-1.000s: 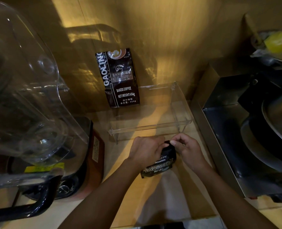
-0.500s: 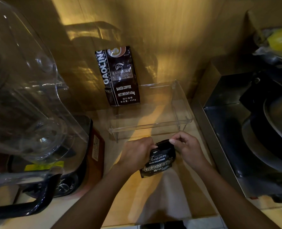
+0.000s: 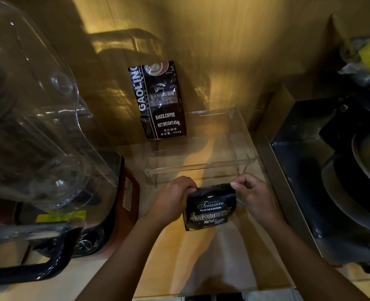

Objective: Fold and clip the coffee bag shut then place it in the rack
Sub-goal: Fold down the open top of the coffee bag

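A small black coffee bag (image 3: 210, 208) with "Treasure Blue Mountain" printed on it is held upright just above the counter. My left hand (image 3: 173, 199) pinches its top left corner and my right hand (image 3: 252, 194) pinches its top right corner, so the top edge is stretched flat between them. Right behind the bag stands a clear acrylic rack (image 3: 201, 165). A taller black "Gaoling" coffee bag (image 3: 158, 101) stands at the rack's back left against the wall. I see no clip.
A large blender with a clear jug (image 3: 32, 118) and a black handle (image 3: 27, 271) fills the left side. A steel sink unit (image 3: 292, 161) with dark pans sits on the right. A pale cloth or sheet (image 3: 214, 263) lies on the wooden counter under my arms.
My hands moved apart along the bag's top, and the bag turned from crumpled and tilted to upright with its front label facing me. The view shifted slightly.
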